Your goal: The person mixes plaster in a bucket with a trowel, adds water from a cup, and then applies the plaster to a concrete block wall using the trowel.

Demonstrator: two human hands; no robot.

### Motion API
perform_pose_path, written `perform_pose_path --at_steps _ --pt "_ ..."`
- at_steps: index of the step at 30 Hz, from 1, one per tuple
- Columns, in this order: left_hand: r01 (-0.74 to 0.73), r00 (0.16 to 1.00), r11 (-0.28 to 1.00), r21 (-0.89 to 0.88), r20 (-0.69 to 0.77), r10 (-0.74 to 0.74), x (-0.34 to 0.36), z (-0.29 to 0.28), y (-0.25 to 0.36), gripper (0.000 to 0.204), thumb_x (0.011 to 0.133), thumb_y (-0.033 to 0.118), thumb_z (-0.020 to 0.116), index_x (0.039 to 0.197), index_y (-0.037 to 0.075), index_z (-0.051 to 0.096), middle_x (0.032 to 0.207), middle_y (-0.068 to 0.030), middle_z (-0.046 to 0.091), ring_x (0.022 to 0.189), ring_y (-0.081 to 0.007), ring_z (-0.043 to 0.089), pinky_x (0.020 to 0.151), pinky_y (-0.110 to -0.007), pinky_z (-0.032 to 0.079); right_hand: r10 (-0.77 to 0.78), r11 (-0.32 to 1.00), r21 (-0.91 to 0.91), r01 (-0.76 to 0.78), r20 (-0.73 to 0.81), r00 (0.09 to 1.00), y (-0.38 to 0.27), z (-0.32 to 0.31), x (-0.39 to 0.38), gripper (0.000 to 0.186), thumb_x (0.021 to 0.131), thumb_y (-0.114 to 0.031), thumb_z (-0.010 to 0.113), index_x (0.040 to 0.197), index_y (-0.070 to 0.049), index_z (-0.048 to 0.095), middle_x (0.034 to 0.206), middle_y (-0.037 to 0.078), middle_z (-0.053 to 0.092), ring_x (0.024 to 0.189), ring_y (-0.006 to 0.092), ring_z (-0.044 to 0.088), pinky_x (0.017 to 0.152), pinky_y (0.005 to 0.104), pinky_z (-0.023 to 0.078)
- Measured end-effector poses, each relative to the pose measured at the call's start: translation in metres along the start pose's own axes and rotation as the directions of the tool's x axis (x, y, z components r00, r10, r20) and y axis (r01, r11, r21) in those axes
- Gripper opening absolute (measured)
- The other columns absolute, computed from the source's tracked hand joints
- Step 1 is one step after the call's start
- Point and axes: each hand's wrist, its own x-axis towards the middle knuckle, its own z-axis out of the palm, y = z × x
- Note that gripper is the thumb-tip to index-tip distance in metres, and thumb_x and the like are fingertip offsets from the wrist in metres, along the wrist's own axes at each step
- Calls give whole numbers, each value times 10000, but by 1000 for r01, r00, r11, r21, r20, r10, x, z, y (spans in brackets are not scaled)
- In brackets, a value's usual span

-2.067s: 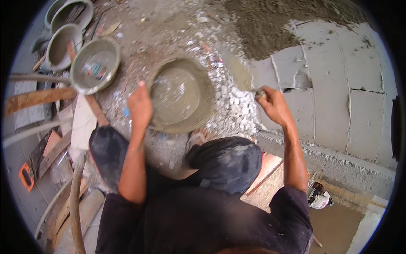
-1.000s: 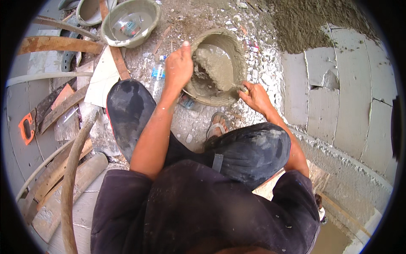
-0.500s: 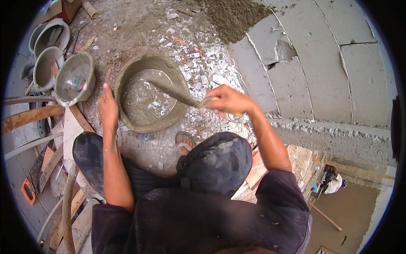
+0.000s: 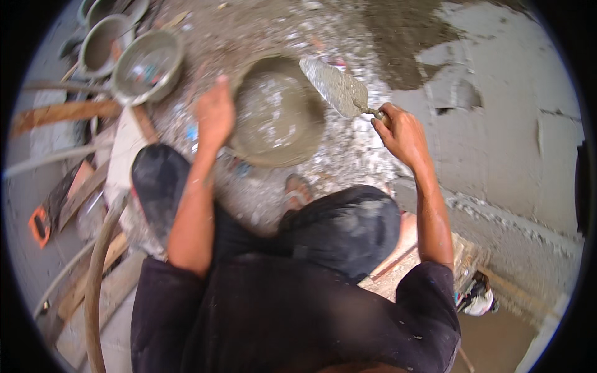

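Note:
My right hand (image 4: 403, 133) is closed round the handle of a pointed trowel (image 4: 336, 87). The blade is smeared with wet grey mortar and is raised over the right rim of a round tub (image 4: 283, 160). Inside the tub lies soupy grey mortar (image 4: 270, 112). My left hand (image 4: 214, 113) is at the tub's left rim, smeared by motion; its fingers do not show clearly, and whether it grips the rim I cannot tell.
Several bowl-like basins (image 4: 149, 65) stand at the upper left. Wooden boards (image 4: 65, 115), poles and an orange-handled saw (image 4: 40, 225) lie on the left. White rubble (image 4: 367, 146) borders the tub; grey block wall (image 4: 504, 143) is right. Another person (image 4: 479, 298) is at lower right.
The trowel has come up out of the tub's middle and swung to the right, its blade now showing its flat face. The view has shifted, so the tub appears farther right and higher.

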Motion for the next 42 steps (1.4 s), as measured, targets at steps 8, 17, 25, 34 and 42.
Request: perform_pose_path --at_steps 8,17,25,34,42 --pt "98 993 985 -142 78 -88 -13 -7 19 625 1029 480 372 856 -53 650 763 -310 613 739 -486 590 720 -500 462 -339 916 -105 387 315 887 -81 132 54 184 891 -152 563 1019 -44 642 804 193 683 744 390 681 703 480 553" --pt "136 990 977 -162 51 -130 -2 -7 0 635 1029 468 389 782 -74 608 703 -307 582 660 -452 562 683 -518 434 -187 978 126 165 191 963 -45 108 8 266 887 -266 635 1022 -40 604 788 215 674 732 433 653 656 508 516" --pt "133 991 980 -148 -1 -135 1 -6 -15 650 1037 458 401 707 -87 530 581 -208 470 569 -274 408 593 -479 345 -238 953 151 264 -166 957 -46 47 5 224 884 -204 667 935 -7 571 729 178 631 668 386 636 639 473 501" --pt "102 995 984 -148 34 -98 -4 7 17 640 1039 458 394 734 -84 543 606 -192 488 607 -264 440 628 -459 380 632 710 464 -530 -87 770 168 -111 -19 287 937 -305 584 976 -25 637 625 -23 505 513 60 466 407 229 350" --pt "8 1000 994 -110 27 -5 -5 -7 9 590 1042 410 395 747 -61 593 689 -279 580 624 -432 529 637 -506 394 187 982 3 -188 -124 975 21 -87 -23 208 913 -257 649 958 -57 615 648 77 589 548 222 590 478 349 429"
